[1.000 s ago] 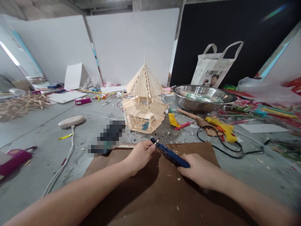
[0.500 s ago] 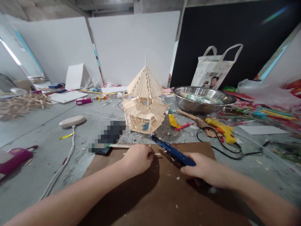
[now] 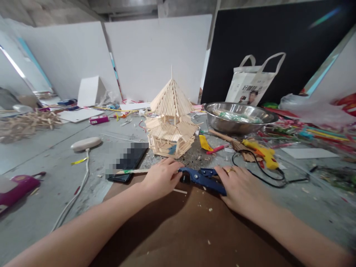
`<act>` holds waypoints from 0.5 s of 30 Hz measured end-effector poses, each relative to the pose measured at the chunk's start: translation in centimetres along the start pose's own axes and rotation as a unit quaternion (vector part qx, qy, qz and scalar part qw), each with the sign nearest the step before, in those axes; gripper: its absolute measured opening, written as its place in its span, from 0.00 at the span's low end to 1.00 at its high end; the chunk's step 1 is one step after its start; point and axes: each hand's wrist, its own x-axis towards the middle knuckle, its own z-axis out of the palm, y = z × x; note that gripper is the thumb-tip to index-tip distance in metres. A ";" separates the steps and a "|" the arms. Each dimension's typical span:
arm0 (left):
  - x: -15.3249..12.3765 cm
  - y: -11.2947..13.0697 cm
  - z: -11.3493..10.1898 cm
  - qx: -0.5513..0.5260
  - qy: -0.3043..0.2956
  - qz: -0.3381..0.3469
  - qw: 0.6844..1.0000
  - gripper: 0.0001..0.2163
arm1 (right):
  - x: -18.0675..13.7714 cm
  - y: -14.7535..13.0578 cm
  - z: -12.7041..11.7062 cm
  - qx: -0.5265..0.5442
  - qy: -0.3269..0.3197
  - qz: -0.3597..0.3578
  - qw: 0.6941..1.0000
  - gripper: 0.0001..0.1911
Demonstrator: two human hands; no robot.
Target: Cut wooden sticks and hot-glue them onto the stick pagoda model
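My left hand (image 3: 162, 176) is closed around a thin pale wooden stick (image 3: 133, 171), its free end reaching left over a dark phone (image 3: 130, 159). The fingertips are at the jaws of a blue hand cutter (image 3: 204, 177), hiding the stick's other end. My right hand (image 3: 240, 185), with a ring on one finger, grips the cutter's handles, which are spread apart. A short cut piece of stick (image 3: 180, 191) lies on the brown board (image 3: 178, 230) below. Straight ahead stands a pavilion model of wooden sticks (image 3: 171, 118) with a pointed roof.
To the right are a yellow glue gun (image 3: 267, 155) with a black cord and a steel basin (image 3: 239, 122) holding plastic-wrapped material. A white cable (image 3: 75, 196) and a purple-and-white object (image 3: 19, 191) lie left. Wood chips and craft scraps litter the floor.
The cutter has turned more level and its jaws have come to my left fingertips; its handles now show spread. My left hand has moved slightly up, and the short piece now lies free below it.
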 end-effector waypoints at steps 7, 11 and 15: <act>0.0 -0.5 0.1 0.007 0.058 -0.054 0.997 0.08 | 0.7 1.4 0.9 0.145 -0.052 0.063 0.986 0.22; 0.3 -0.6 0.7 0.057 0.006 -0.025 0.998 0.11 | 1.2 2.4 1.2 0.135 -0.058 0.105 0.984 0.31; 0.7 -0.8 1.6 0.106 -0.045 0.004 0.993 0.12 | 1.4 2.8 1.6 0.081 -0.071 0.108 0.988 0.35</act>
